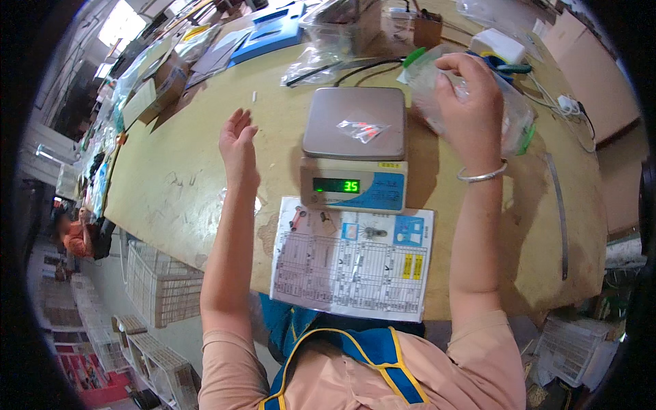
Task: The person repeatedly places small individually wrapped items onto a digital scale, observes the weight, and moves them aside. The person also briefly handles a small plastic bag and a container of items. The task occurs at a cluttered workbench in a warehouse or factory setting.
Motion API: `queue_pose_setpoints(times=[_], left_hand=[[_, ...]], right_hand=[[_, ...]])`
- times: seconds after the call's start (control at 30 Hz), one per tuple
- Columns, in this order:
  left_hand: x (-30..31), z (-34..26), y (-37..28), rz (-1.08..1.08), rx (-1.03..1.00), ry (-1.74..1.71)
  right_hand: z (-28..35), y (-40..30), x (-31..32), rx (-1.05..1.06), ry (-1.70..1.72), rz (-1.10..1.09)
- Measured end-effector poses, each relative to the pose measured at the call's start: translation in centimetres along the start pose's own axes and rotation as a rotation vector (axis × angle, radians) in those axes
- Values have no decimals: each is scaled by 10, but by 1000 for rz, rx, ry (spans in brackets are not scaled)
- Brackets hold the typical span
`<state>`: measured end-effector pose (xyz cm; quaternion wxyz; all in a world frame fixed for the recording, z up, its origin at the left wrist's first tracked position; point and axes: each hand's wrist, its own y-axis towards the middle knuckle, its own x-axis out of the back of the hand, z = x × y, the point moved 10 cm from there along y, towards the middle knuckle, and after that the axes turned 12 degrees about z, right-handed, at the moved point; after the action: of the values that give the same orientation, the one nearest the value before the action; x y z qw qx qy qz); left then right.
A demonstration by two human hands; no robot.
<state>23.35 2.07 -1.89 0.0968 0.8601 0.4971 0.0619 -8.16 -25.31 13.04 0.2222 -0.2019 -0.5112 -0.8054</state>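
A small clear plastic bag with red pieces (363,131) lies on the metal pan of an electronic scale (353,102), whose green display is lit. To the left of the scale, my left hand (239,146) hovers over the table with its fingers apart and nothing in it. Above a clear plastic tub with green clips (515,115), at the scale's right, is my right hand (471,100). Its thumb and forefinger curve towards each other; whether a small thing is between them I cannot tell. A printed sheet with pictures and tables (351,261) lies against the scale's front.
A metal ruler or strip (557,215) lies on the table (169,189) at the right. Behind the scale are a plastic bag (312,64), black cables and a blue tray (269,36). An open cardboard box (159,92) stands back left. Further left, a person in orange (79,238) is visible.
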Motion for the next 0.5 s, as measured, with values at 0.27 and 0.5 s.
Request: queue_pose_setpoints(times=[0.27, 0.5], left_hand=[[101, 42, 21, 130, 55, 1222], [91, 66, 57, 280, 121, 1253]], right_hand=[[18, 2, -10, 75, 48, 15], [25, -1, -31, 102, -19, 81]])
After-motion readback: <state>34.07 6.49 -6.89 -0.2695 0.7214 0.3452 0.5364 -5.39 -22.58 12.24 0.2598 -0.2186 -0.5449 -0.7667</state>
